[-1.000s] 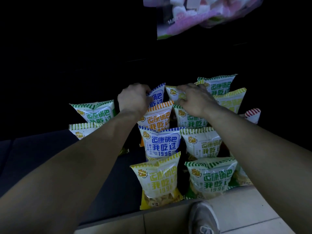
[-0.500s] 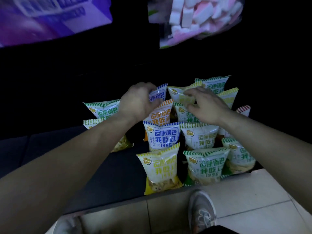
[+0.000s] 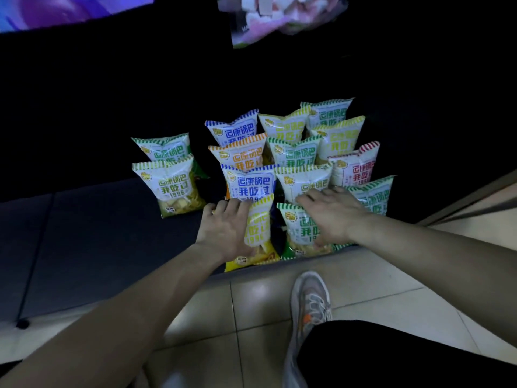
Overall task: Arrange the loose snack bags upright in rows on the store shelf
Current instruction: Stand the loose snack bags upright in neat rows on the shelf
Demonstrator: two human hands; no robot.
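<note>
The left hand (image 3: 228, 228) lies flat, fingers spread and extended, against the left face of the yellow-striped crinkly plastic snack bag (image 3: 258, 231) at the front of the shelf, while the right hand (image 3: 331, 215) is likewise open and wide, palm pressed onto the top and front of the green-striped snack bag (image 3: 303, 233) just beside it; neither hand closes around anything. Pressing rather than pinching looks like a way to square the two front bags and keep them standing, since such puffy packets tip easily when grabbed by one corner. Behind them the rows are formed: a blue-striped bag (image 3: 250, 184), an orange-striped bag (image 3: 240, 154) and another blue one at the back in one file, green and yellow ones in the next, and a red-striped bag (image 3: 355, 169) toward the right, all upright and touching or nearly so. Two more bags, a pale yellow-green one (image 3: 170, 186) with a green one behind it, stand apart to the left, with a dark gap between them and the main block. The dark shelf board (image 3: 92, 233) is bare on the left, which leaves room to slide those two across or to start further rows. The front lip of the shelf is tight: the yellow bag's base sits right at the edge above the pale floor tiles (image 3: 251, 309), so a forward nudge could spill it. A grey sneaker (image 3: 309, 303) stands on the tiles near that edge.
</note>
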